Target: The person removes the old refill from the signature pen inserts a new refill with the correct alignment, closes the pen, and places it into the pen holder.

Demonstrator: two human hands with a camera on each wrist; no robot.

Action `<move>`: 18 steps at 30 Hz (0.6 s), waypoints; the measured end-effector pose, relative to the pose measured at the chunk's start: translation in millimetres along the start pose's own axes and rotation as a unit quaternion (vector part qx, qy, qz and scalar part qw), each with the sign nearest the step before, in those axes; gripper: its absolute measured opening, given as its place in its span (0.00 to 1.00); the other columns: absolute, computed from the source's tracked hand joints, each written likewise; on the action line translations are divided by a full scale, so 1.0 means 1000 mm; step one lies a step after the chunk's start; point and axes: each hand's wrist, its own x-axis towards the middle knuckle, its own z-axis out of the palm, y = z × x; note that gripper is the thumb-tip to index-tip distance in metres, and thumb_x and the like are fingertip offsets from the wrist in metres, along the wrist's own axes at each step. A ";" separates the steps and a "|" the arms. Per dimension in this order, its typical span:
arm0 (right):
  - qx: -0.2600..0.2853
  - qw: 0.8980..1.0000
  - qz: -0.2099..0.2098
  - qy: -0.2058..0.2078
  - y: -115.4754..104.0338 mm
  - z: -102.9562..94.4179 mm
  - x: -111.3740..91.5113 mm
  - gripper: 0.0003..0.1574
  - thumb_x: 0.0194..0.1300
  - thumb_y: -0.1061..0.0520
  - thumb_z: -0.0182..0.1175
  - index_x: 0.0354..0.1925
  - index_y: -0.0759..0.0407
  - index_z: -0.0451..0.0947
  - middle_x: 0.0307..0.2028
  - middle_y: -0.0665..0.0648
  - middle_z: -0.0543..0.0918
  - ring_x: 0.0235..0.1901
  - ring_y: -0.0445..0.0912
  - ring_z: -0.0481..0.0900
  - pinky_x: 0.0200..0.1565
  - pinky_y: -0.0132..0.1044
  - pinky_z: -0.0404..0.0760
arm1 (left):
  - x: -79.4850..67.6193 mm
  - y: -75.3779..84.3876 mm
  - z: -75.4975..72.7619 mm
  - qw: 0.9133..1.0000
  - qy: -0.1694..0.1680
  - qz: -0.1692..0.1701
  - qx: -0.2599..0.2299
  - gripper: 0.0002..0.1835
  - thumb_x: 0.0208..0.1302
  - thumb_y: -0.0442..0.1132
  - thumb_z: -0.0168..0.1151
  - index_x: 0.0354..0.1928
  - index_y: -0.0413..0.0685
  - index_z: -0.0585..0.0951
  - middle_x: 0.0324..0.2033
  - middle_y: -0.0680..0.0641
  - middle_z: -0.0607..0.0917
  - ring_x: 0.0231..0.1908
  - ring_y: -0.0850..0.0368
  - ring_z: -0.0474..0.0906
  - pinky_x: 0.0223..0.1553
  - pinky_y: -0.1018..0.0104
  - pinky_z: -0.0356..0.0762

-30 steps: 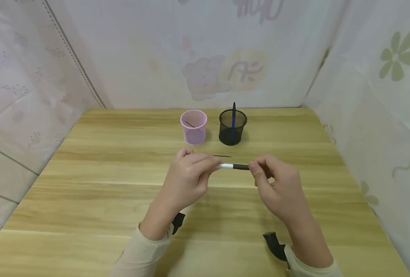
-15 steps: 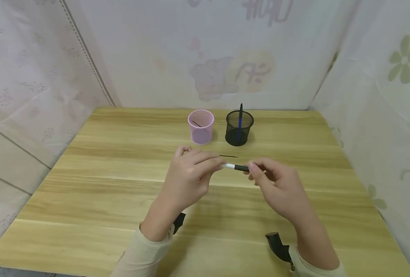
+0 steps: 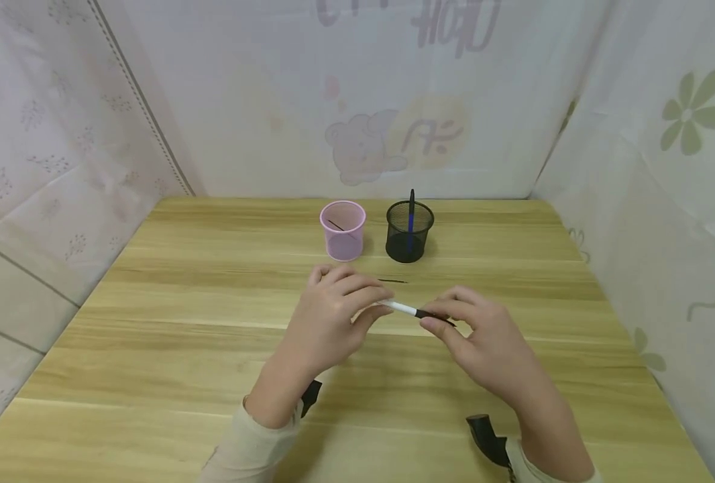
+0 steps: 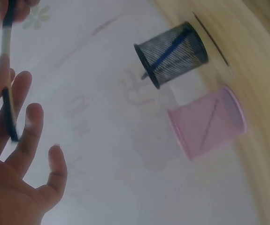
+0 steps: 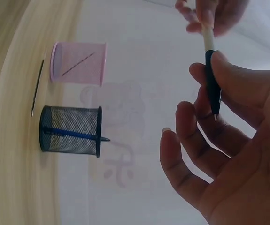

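A ballpoint pen (image 3: pixel 401 307) with a white barrel and black grip is held above the table, its grip end tilted down to the right. My left hand (image 3: pixel 339 315) pinches the barrel; in the left wrist view the pen's dark clip end (image 4: pixel 10 117) juts past the thumb, the other fingers spread. My right hand (image 3: pixel 484 342) pinches the black grip (image 5: pixel 212 77) between thumb and index finger, the metal tip exposed beyond them. A thin dark pen refill (image 3: pixel 393 281) lies on the table just beyond the hands.
At the back of the table (image 3: pixel 225 268) stand a pink mesh cup (image 3: pixel 343 251) with a thin dark stick (image 3: pixel 335 225) inside and, to its right, a black mesh cup (image 3: pixel 400 251) holding a blue-and-black pen (image 3: pixel 412 208). Patterned sheets (image 3: pixel 249 154) enclose the table.
My right fingers have shifted along the grip toward the barrel, so the pen's tip now shows beyond them. The pen has gone from nearly level to sloping down rightward.
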 end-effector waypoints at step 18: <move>0.057 0.997 0.009 -0.050 0.000 -0.013 0.014 0.15 0.65 0.65 0.74 0.41 0.43 0.91 0.38 0.41 0.85 0.36 0.35 0.79 0.37 0.29 0.78 | -0.021 -0.030 -0.019 0.910 0.008 -0.230 -0.346 0.07 0.63 0.30 0.75 0.43 0.42 0.92 0.37 0.45 0.92 0.40 0.63 0.85 0.49 0.68 0.81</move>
